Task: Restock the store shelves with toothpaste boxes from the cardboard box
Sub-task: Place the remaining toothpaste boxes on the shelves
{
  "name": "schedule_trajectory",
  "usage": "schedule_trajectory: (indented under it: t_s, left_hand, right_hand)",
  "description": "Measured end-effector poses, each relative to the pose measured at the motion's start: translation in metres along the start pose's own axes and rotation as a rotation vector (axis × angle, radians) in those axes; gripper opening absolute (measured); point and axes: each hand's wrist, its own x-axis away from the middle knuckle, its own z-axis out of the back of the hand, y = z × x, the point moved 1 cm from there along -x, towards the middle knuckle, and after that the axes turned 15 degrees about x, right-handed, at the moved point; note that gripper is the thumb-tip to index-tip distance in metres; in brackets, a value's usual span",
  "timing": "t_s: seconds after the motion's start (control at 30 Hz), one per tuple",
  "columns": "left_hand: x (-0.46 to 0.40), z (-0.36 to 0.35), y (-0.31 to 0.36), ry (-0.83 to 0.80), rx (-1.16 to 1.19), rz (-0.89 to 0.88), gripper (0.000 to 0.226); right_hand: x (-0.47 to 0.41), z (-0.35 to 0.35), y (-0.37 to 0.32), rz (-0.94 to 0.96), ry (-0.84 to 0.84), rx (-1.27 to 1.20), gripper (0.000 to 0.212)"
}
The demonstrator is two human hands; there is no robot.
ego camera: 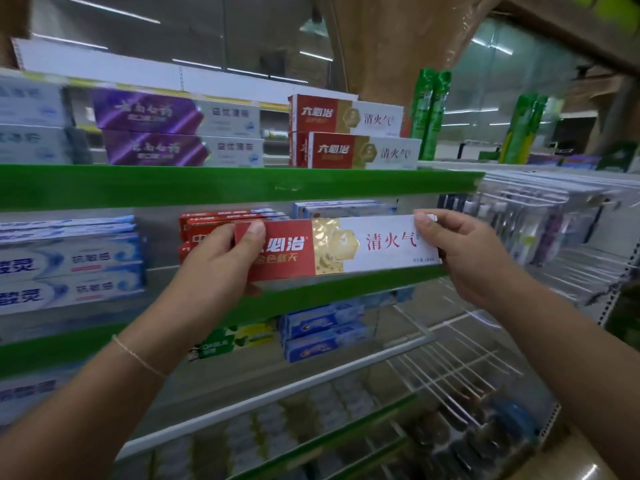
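Just below the matching stack [360, 133] on the top shelf, the toothpaste box [339, 247] hangs level before the middle shelf's green lip [346, 289], long axis left-right. Left hand [221, 251] fingers grasp its red end, right hand [460, 251] pinches the white end. Guessing it goes straight up to that stack.

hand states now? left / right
Left hand: grips the red end of the toothpaste box.
Right hand: pinches the box's white end.
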Motion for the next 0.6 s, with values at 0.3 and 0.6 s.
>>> schedule_trajectory:
  t_s: [0.3,0.6]
  left_hand:
    - [-0.015,-0.065,0.076,-0.03,-0.272,-0.074,0.039]
    - [-0.105,-0.096,0.124,0.014,-0.397,-0.219,0.046]
  right_hand:
    - [-0.064,0.061,-0.025,0.135,0.017,-0.056,0.028]
    - [-0.143,0.075,-0.052,0.213,0.042,0.084,0.032]
